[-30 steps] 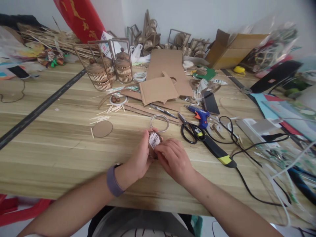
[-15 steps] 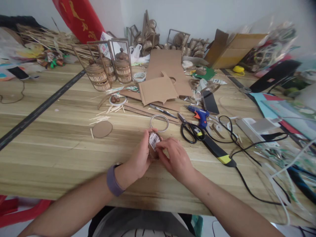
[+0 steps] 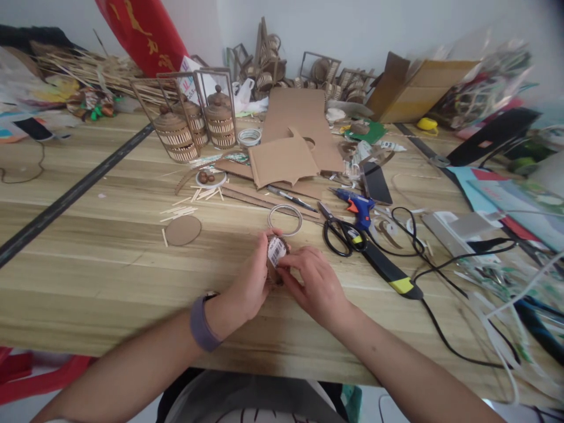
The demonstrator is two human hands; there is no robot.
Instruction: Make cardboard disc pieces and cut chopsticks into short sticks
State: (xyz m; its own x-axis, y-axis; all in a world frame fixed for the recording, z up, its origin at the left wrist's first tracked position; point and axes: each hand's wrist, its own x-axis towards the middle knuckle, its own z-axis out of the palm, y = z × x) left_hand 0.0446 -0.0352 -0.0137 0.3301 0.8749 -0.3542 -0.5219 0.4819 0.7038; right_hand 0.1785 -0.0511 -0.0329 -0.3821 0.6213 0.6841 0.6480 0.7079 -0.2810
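Note:
My left hand [image 3: 251, 279] is wrapped round a small round cardboard piece [image 3: 272, 275], tilted so its face shows. A white barcode label [image 3: 277, 251] covers much of that face. My right hand [image 3: 314, 282] is closed in a pinch, thumb and forefinger at the label's lower right edge; what sits between the fingertips is too small to make out. Just beyond both hands lies a roll of tape [image 3: 301, 223], ring-shaped. A flat cardboard disc [image 3: 183, 230] rests on the table to the left, beside thin wooden sticks [image 3: 180, 212].
To the right lie black-handled scissors [image 3: 338, 236], a blue glue gun [image 3: 358, 205], a black-and-yellow corded tool [image 3: 388, 273] and loose cables. Cardboard sheets [image 3: 284, 160] and a pen [image 3: 291, 198] lie ahead. Lantern-like slatted models [image 3: 176, 138] stand at the back left.
Both hands stay almost in place. The cardboard piece has turned very slightly, and the right fingertips remain at the label's edge.

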